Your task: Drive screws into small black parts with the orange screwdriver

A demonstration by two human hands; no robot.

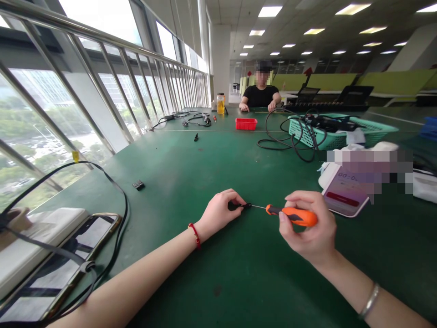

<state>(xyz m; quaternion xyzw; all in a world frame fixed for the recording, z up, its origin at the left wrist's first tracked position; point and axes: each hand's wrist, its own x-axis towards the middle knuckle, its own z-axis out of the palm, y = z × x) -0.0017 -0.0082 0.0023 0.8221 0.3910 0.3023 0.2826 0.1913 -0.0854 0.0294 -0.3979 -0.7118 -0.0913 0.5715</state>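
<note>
From here I judge the small black part (247, 205) light and stiff, best edge-held: left hand (221, 210) pinching it, right hand (314, 232) curled round the screwdriver (299, 217).

From the orange screwdriver (300, 216), I've got passable tabletop (218, 159) ahead, up to red bin (246, 124). Just R of it, phone (346, 189) blocks me, w/ teal basket (377, 132) behind. At its tip, L hand (223, 207) obstructs; far L, black cable (127, 205) loop.
</note>
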